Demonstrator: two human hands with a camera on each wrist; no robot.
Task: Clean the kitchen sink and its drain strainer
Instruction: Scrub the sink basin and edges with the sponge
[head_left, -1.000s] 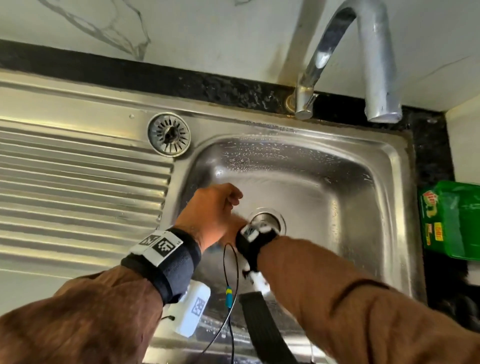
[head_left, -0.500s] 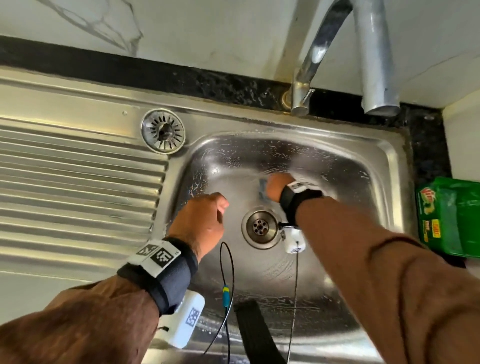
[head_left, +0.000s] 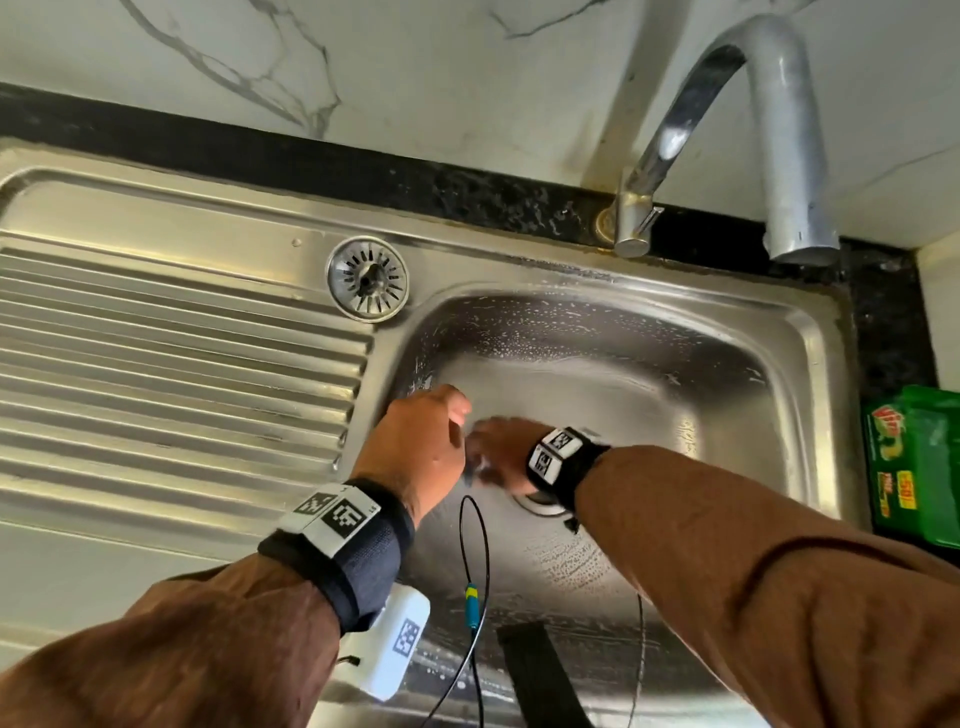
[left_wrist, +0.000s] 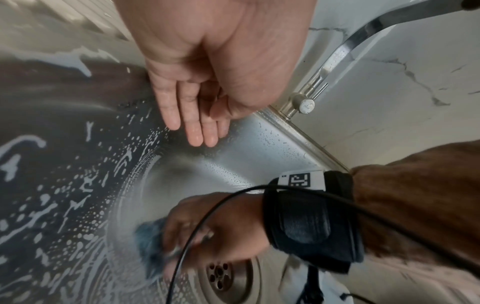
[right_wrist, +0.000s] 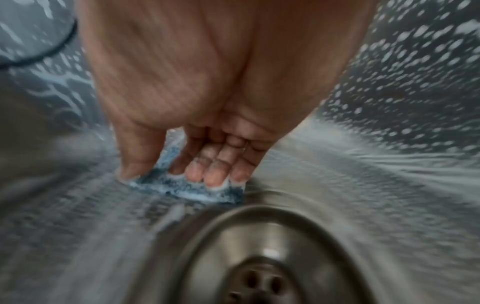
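The sink (head_left: 810, 332) is brushed, glossy steel, its basin streaked with white suds. The strainer (head_left: 368, 283) at upper centre is slotted shiny metal. The scrub pad (right_wrist: 182, 185) looks coarse, blue and foamy. The tap (head_left: 779, 130) is dull, smooth metal; the wall (head_left: 415, 62) is glossy veined marble.

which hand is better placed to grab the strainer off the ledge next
Probably the left. The left hand holds nothing, fingers relaxed, and it hangs at the basin's left side, the side where the drain strainer lies. The right hand is busy pressing the blue scrub pad beside the drain.
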